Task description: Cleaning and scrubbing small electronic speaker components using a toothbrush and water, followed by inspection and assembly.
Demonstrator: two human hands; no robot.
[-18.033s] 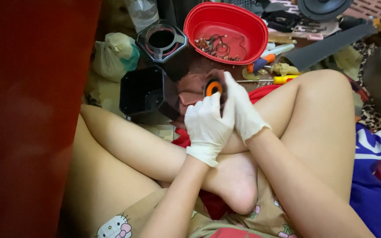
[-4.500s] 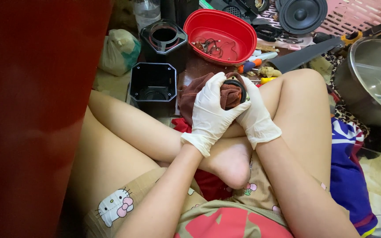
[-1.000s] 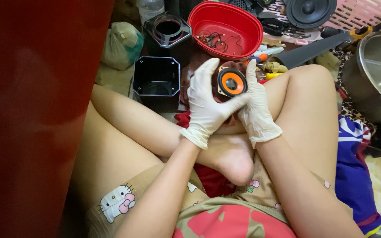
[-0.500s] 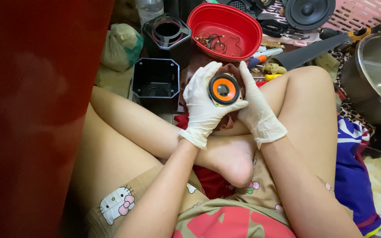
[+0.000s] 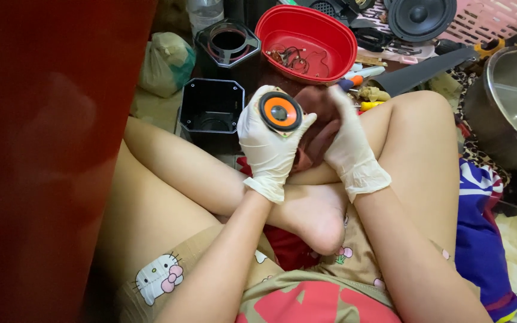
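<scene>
The gloved left hand (image 5: 268, 143) has its grip closed around a small orange-coned speaker (image 5: 280, 112); the gloved right hand (image 5: 348, 143) clutches a dark cloth (image 5: 317, 119) beside it.

The small round speaker (image 5: 280, 112) is showing an orange ring around a grey centre, and white gloves are covering the left hand (image 5: 268, 143) and the right hand (image 5: 349, 149). Behind them a red tub (image 5: 330, 36) is sitting beside two black housings (image 5: 210, 107). A dull brownish-red cloth (image 5: 315, 122) is lying between the hands. The shorts (image 5: 169, 278) are showing tan with a white cartoon-cat print, and the fabric (image 5: 480, 227) at the right is showing blue with red and white stripes.
</scene>
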